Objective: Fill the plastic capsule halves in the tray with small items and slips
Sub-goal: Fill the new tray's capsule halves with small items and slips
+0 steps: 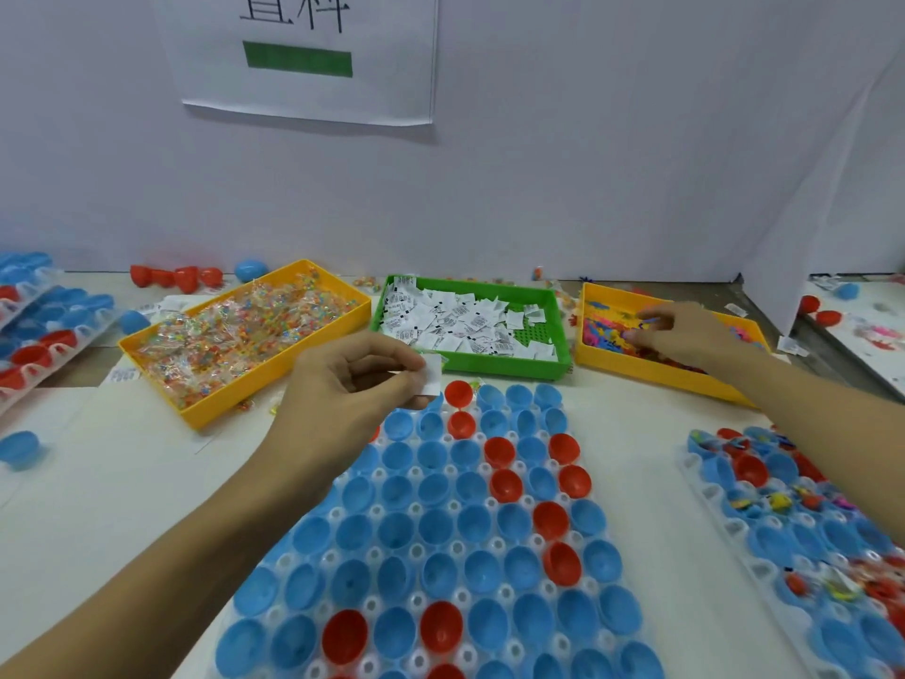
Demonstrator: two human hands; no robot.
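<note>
1. My left hand pinched a white slip above the far end of the tray of blue and red capsule halves on the tabletop.
2. My right hand reached into the right yellow bin, fingers curled among small coloured items; grip unclear.
3. The green bin held more slips.

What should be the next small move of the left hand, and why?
Probably the left hand should lower the white slip it pinches into one of the capsule halves at the far end of the middle tray. The slip already hangs just above that end, and the halves there look empty. Meanwhile the right hand reaches into the right yellow bin of colourful pieces.
</note>
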